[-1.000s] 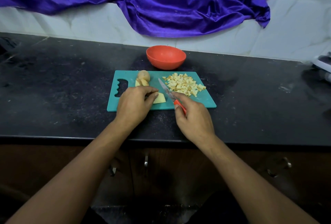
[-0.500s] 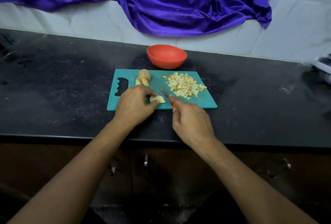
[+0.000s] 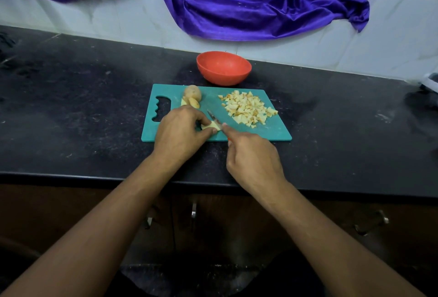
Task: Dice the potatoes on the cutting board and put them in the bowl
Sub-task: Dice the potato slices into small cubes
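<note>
Right at the near middle of the teal cutting board point(image 3: 275, 131), a pale potato slice point(image 3: 209, 127) lies flat, pinned by the left hand point(image 3: 179, 131), whose thumb and curled fingertips pinch it from either side. Against the slice's right edge sits the blade of a small knife point(image 3: 212, 117), its tip pointing away and to the left. The right hand point(image 3: 254, 161) grips the knife with fingers wrapped round the handle and the forefinger stretched forward toward the blade; only a sliver of orange handle shows beneath that hand. To the right on the board, a loose heap of diced potato point(image 3: 248, 108) spreads out, the cubes pale yellow with some browner faces, apart from the knife. At the board's far left, near the cut-out handle, an uncut potato chunk point(image 3: 192, 92) with its skin on stands beside a couple of cut wedges point(image 3: 194, 103), which lie just past the left hand's knuckles. Just behind the board's far edge sits an orange bowl point(image 3: 224, 69); what it holds cannot be seen from this angle. Everything rests on a dark, speckled countertop point(image 3: 83, 107), backed by a white tiled wall point(image 3: 71, 15) draped with purple satin cloth point(image 3: 237, 0). Below the counter edge, dark cabinet fronts carry metal handles point(image 3: 193, 210).
</note>
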A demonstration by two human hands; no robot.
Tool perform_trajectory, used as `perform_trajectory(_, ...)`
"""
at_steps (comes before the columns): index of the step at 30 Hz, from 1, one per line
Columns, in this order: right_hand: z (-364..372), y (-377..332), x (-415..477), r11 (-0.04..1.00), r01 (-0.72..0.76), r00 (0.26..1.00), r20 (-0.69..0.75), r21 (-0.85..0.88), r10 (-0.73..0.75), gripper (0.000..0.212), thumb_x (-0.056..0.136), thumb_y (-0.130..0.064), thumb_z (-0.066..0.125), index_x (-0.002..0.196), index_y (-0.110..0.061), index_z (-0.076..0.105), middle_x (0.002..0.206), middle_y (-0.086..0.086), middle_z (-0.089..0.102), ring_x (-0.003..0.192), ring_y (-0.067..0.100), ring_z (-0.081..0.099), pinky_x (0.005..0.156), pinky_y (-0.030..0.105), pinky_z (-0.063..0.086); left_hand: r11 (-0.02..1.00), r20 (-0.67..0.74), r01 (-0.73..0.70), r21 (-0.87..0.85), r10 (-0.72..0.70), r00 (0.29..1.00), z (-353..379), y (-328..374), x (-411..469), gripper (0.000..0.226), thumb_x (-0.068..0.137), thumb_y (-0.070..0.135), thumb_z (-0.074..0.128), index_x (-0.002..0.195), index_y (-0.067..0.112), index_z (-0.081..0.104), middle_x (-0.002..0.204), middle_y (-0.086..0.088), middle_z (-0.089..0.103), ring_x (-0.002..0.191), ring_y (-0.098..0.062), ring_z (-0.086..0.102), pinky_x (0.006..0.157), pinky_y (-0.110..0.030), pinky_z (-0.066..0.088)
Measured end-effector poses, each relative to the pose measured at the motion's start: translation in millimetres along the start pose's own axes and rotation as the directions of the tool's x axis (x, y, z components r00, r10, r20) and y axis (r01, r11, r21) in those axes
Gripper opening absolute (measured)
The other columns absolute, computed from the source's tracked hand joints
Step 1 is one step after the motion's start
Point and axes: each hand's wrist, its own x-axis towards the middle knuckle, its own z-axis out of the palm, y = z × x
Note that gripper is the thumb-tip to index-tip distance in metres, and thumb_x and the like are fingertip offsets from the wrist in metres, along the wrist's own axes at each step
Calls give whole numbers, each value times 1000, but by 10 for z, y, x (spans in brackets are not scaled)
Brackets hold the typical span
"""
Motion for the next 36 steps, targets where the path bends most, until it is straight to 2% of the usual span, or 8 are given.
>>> perform_trajectory(4,8,-18,45,994,47,998,50,-101,-43,58,104,-28,49,159,-28,34,108,1,66,95,21,63,72,37,48,999,44,-37,15,36,998,-37,-23,-15,24,89,38,76,109,26,78,112,7,70,101,-11,61,88,-33,53)
perform_trajectory(6,-4,25,28,999,19,999,33,-27,-18,54,105,-29,48,158,-31,37,105,-1,66,93,18,62,73,37,52,999,73,-42,5,41,996,-53,-45,-24,25,90,36,75,114,26,77,116,7,71,104,-12,62,92,-38,54)
perform_trajectory(10,16,72,-50,989,-1,998,-68,151,12,49,107,-28,46,156,-32,43,99,-5,65,85,12,59,71,37,54,1000,34,-21,-6,21,999,-52,-46,-27,28,88,35,78,114,24,78,112,5,74,100,-13,64,90,-38,56)
perform_trajectory(16,30,57,-11,996,69,997,-20,53,-68,51,105,-27,47,155,-32,44,93,-3,63,82,17,59,66,36,49,999,11,-34,-30,34,999,-53,-25,-44,24,87,32,80,109,23,79,109,6,75,97,-12,66,89,-38,56)
perform_trajectory(19,17,27,23,998,68,998,16,-9,-68,52,104,-28,47,156,-32,42,97,-1,65,86,19,61,71,40,53,999,9,-29,-16,29,1000,-51,-25,-53,25,87,34,80,109,24,79,109,7,76,98,-11,66,89,-38,57)
perform_trajectory(25,29,48,-72,989,69,996,-61,131,-61,51,106,-27,46,156,-33,41,99,-5,65,85,14,60,71,39,54,1000,-14,-19,-5,19,1000,-45,-44,-69,25,85,39,80,105,25,80,103,8,77,97,-12,68,87,-40,58)
perform_trajectory(33,-16,45,16,992,127,991,52,-18,-126,52,105,-28,45,157,-31,40,100,0,66,88,20,61,70,38,51,999,-20,-17,-41,16,1000,-89,1,-104,18,84,35,82,97,22,80,99,7,76,91,-8,66,85,-36,58)
perform_trajectory(36,-5,62,-41,992,113,994,0,59,-113,51,105,-27,46,156,-32,42,104,-2,68,88,17,61,70,35,51,999,0,-3,-42,3,1000,-100,-9,-110,16,86,35,80,98,24,80,98,10,76,91,-7,66,85,-37,58)
